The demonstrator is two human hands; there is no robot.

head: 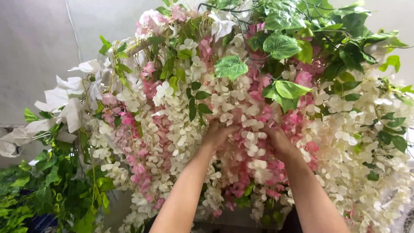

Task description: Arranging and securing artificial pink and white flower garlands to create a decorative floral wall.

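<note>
Head view: both bare arms reach up into a hanging mass of artificial blossoms. Left hand (pixel 217 134) and right hand (pixel 278 142) are buried to the knuckles in the flower strands (pixel 248 129), pink and cream, which hang between and just above the two hands. Fingers hidden among petals; cannot tell whether either hand grips a strand or only parts them. Green leaves (pixel 282 45) sit above the grip, white strands (pixel 366 142) off to the right of it, a leafy plant (pixel 51 190) well to the left. Step in hand, by my reading: sorting or arranging strands. Next move calls for a light touch so petals are not pulled loose
</note>
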